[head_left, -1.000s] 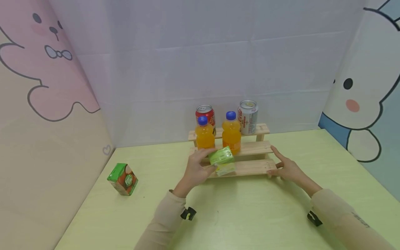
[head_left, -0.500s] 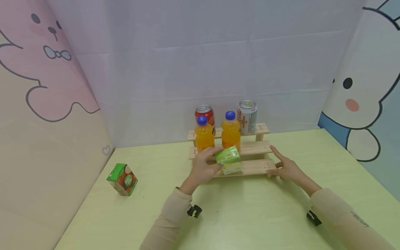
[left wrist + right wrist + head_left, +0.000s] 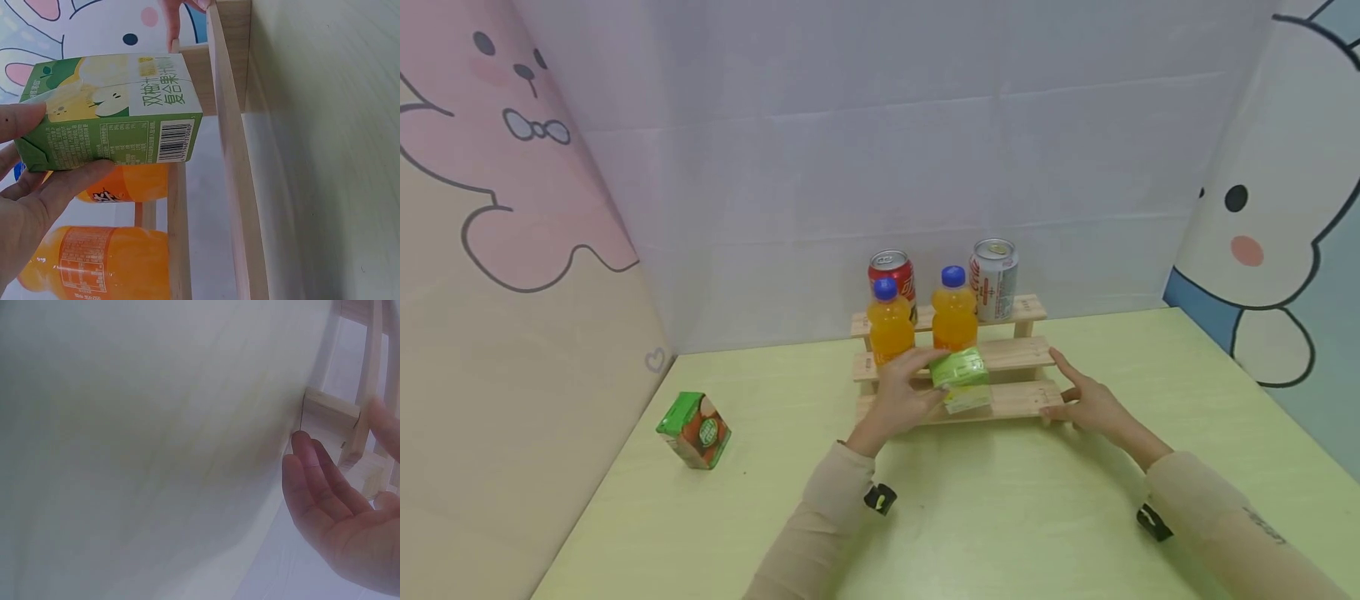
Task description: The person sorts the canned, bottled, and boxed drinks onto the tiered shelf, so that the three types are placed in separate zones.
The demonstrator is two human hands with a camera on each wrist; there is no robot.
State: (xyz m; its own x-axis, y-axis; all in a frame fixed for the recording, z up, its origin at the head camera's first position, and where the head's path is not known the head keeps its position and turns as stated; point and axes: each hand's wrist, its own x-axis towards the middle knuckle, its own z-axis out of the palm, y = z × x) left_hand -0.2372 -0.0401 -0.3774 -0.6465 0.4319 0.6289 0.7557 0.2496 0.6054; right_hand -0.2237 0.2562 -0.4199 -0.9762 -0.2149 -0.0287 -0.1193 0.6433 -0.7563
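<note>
My left hand grips a green juice carton between thumb and fingers. In the left wrist view the carton shows a barcode and a fruit picture, and its base is apart from the lowest board. Behind it stands a three-step wooden rack. My right hand holds the rack's right end, the thumb on the lowest board and a finger at the middle one. In the right wrist view its other fingers curl beside the rack's leg.
Two orange drink bottles with blue caps stand on the middle step. A red can and a silver-white can occupy the top step. A green-and-brown carton stands on the table at left. A wall rises behind the rack.
My left hand has carried the green juice carton rightward along the front of the rack, and the carton is tilted less. My right hand stays at the rack's end.
</note>
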